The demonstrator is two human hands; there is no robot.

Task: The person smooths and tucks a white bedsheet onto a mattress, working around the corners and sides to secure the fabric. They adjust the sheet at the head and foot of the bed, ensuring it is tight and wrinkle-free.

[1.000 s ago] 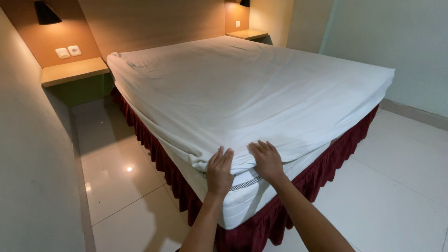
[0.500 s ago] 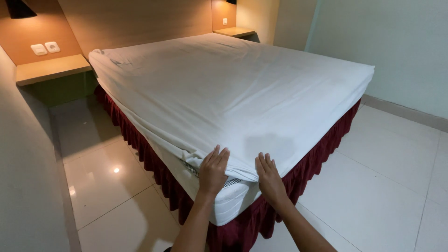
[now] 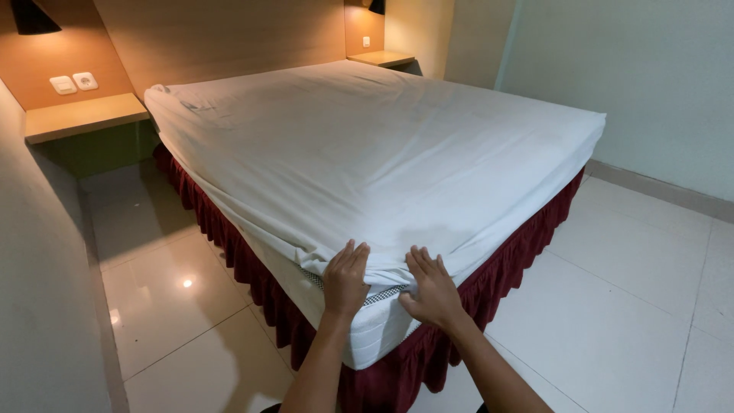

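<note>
Head view: both hands, left [image 3: 345, 279] and right [image 3: 433, 289], now laid flat, fingers spread, lower on the white fitted sheet's [image 3: 367, 145] loose corner.

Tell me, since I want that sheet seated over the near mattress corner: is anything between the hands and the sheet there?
Nothing visible. The left hand and right hand both lie flat on the white sheet at the near corner of the mattress, whose side shows bare below the sheet's edge, above the dark red bed skirt.

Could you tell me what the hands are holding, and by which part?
Both hands, left and right, press the white sheet at its near corner edge; no closed grasp shows.
</note>
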